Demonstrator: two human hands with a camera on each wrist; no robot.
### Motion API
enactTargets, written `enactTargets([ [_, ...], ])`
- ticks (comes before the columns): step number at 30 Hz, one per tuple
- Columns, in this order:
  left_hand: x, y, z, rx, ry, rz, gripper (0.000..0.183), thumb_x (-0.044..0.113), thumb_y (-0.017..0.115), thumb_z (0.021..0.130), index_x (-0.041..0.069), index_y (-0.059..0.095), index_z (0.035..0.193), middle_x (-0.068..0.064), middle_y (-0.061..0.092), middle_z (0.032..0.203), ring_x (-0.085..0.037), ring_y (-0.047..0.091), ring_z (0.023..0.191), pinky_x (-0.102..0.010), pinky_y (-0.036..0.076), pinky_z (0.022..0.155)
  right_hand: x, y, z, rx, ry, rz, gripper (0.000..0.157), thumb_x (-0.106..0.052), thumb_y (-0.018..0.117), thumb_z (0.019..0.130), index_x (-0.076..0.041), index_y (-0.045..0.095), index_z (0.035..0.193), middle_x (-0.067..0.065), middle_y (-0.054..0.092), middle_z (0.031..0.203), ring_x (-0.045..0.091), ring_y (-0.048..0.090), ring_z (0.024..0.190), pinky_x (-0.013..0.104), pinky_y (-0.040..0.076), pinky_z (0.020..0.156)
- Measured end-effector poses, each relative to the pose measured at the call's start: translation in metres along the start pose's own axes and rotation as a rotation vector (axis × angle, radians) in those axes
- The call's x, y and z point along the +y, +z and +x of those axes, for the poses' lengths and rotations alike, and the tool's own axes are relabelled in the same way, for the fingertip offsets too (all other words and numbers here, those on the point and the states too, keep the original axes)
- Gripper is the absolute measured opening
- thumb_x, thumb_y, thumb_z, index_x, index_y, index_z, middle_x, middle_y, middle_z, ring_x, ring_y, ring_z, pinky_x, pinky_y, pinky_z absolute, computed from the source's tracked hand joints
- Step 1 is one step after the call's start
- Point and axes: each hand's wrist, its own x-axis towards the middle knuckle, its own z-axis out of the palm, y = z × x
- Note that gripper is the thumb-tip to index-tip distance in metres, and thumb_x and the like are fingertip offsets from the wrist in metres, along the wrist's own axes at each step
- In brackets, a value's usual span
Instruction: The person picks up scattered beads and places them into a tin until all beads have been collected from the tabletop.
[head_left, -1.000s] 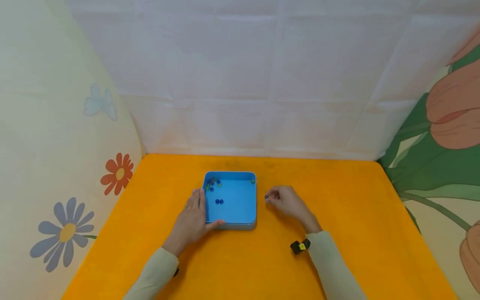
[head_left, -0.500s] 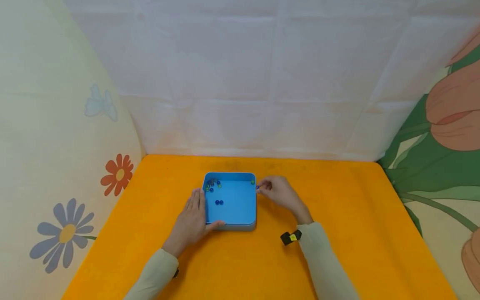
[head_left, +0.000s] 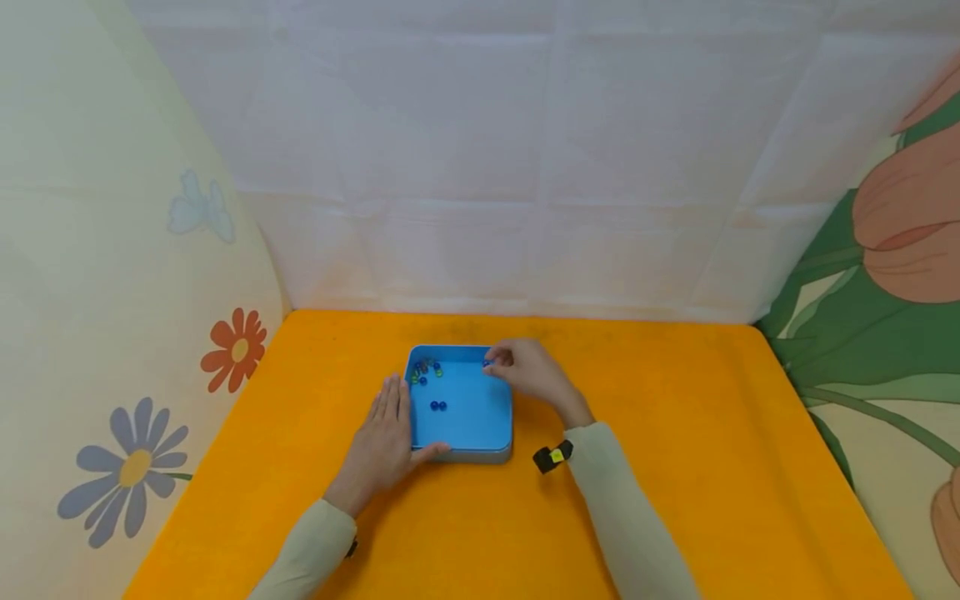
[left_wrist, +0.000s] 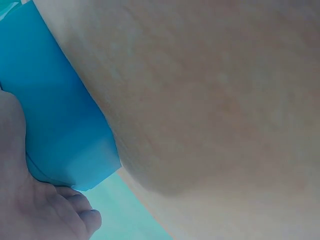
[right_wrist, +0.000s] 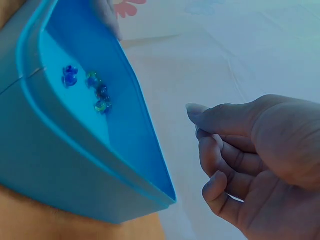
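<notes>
A square blue box (head_left: 480,422) stands on the table with several marbles inside it. A cluster of blue and greenish marbles (head_left: 423,367) lies in its back left corner, and two blue marbles (head_left: 438,406) sit side by side further forward. My left hand (head_left: 380,437) lies against the box's left side, fingers straight, thumb along the front rim; in the left wrist view, the hand (left_wrist: 45,210) lies along the blue wall. Over the back right corner my right hand (head_left: 525,367) pinches a blue marble (head_left: 487,362). In the right wrist view, the fingertips mostly hide it.
The box stands on an orange-covered table (head_left: 675,400). Behind the table's far edge hangs a white cloth (head_left: 495,167). Flower-printed cloths stand at the left (head_left: 135,467) and right sides. A black strap device (head_left: 553,457) is on the right wrist.
My right hand has moved left and away from me with the blue marble, from beside the box to over its back right corner. It now covers the green marble there. My left hand stays put.
</notes>
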Motion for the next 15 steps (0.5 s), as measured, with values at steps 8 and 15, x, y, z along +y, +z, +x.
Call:
enactTargets([
  [8,0.000,-0.001,0.000,0.006,0.009,0.012,0.126,0.080,0.059,0.088,-0.012,0.017,0.163,-0.031,0.015,0.173,-0.047,0.018,0.162,-0.057,0.025,0.130,-0.005,0.003,0.014,-0.015,0.009,0.005,0.017,-0.023,0.072,0.101,-0.010,0.078,0.112,0.005,0.073,0.093,0.018,0.062,0.080,0.026,0.056,0.071],
  [15,0.001,-0.002,-0.001,0.000,0.005,0.013,0.125,0.079,0.059,0.089,-0.012,0.016,0.163,-0.032,0.015,0.173,-0.047,0.018,0.162,-0.058,0.025,0.130,-0.007,0.009,0.025,-0.034,0.014,0.019,0.018,-0.024,0.072,0.101,-0.010,0.077,0.112,0.010,0.075,0.097,0.020,0.063,0.079,0.028,0.055,0.070],
])
